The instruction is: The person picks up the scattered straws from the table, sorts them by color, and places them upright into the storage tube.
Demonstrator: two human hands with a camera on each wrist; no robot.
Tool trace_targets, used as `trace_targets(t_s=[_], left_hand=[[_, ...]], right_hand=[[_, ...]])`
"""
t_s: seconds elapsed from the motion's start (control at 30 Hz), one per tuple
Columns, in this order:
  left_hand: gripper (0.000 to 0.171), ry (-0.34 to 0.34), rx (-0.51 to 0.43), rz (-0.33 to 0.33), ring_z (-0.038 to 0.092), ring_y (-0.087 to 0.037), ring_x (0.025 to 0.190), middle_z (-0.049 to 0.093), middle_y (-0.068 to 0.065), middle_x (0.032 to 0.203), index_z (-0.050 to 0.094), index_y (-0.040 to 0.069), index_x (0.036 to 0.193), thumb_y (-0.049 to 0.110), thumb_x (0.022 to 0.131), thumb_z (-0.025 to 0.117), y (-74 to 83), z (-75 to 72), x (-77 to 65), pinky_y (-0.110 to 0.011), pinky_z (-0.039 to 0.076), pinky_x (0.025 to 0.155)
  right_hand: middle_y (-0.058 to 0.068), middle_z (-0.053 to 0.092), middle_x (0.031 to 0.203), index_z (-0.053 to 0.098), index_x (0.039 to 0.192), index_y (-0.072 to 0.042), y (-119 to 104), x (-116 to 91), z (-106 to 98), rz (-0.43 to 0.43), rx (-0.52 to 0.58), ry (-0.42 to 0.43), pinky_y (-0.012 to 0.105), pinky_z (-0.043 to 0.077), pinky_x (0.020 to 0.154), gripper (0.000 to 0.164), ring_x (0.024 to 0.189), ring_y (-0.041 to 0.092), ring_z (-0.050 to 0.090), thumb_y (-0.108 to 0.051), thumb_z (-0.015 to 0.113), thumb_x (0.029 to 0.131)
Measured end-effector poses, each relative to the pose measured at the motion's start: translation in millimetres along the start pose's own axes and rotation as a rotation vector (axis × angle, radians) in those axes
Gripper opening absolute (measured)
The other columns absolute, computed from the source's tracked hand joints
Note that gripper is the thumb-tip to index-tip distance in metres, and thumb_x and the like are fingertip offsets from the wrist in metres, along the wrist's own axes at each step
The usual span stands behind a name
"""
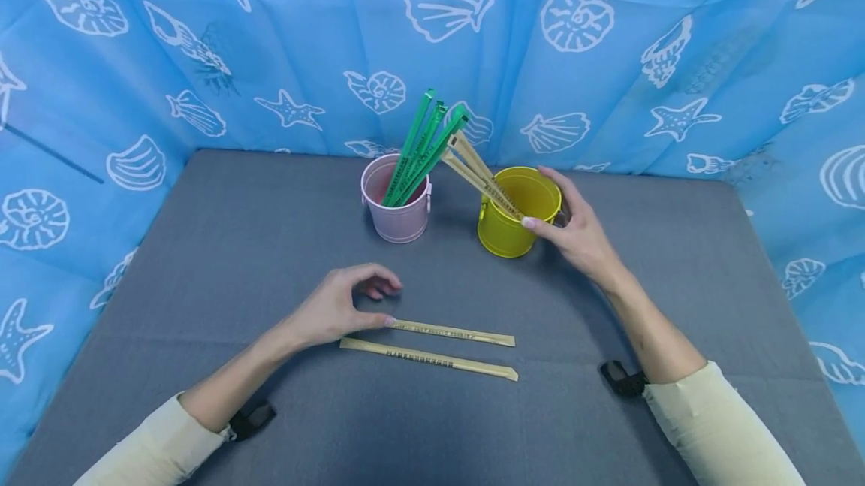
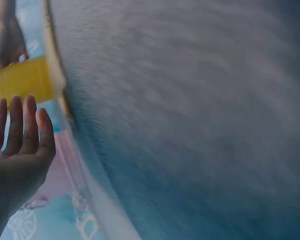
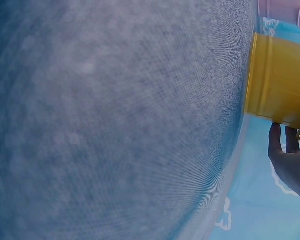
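Observation:
My right hand grips the small yellow bucket by its right side, thumb at the near rim and fingers at the far side. In the right wrist view its fingers lie against the bucket's wall. Two tan wrapped straws lean out of this bucket to the left. My left hand is low over the table, thumb tip right at the left end of a tan wrapped straw, the other fingers loosely bent and apart from it. A second tan wrapped straw lies just nearer, roughly parallel.
Left of the yellow bucket stands a pink bucket with several green wrapped straws leaning right. A grey cloth covers the table. Behind it hangs a blue curtain printed with shells and starfish. Each wrist wears a black strap.

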State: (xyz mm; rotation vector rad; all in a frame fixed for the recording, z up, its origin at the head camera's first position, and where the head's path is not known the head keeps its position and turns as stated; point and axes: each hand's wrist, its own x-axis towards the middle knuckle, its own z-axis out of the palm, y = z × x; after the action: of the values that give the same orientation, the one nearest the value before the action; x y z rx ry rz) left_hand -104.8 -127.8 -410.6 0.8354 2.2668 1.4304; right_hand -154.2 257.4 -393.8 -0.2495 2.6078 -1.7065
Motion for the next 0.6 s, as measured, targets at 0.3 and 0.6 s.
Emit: trace_targets(t_s=[0.3,0.6], left_hand=[[0.031,-0.081,0.001,-0.126,0.069,-0.009,0.096,0.074,0.004,0.1,0.069,0.015,0.107,0.012,0.08,0.084,-7.1,8.4,-4.2,-0.032,0.053,0.086],[0.032,-0.034,0.232,-0.046,0.062,-0.005,0.088,0.069,0.013,0.094,0.072,0.022,0.103,0.02,0.075,0.088,-14.6,16.4,-0.3,-0.027,0.05,0.079]], right_hand=[[0.003,0.035,0.156,0.03,0.155,-0.027,0,0,0,0.005,-0.005,0.001,0.05,0.027,0.115,0.081,0.138,0.024,0.038,-0.021,0.076,0.089],[0.003,0.036,0.155,0.03,0.155,-0.027,1,-1,1,-0.004,0.007,0.006,0.05,0.03,0.113,0.08,0.137,0.025,0.04,-0.021,0.075,0.09]])
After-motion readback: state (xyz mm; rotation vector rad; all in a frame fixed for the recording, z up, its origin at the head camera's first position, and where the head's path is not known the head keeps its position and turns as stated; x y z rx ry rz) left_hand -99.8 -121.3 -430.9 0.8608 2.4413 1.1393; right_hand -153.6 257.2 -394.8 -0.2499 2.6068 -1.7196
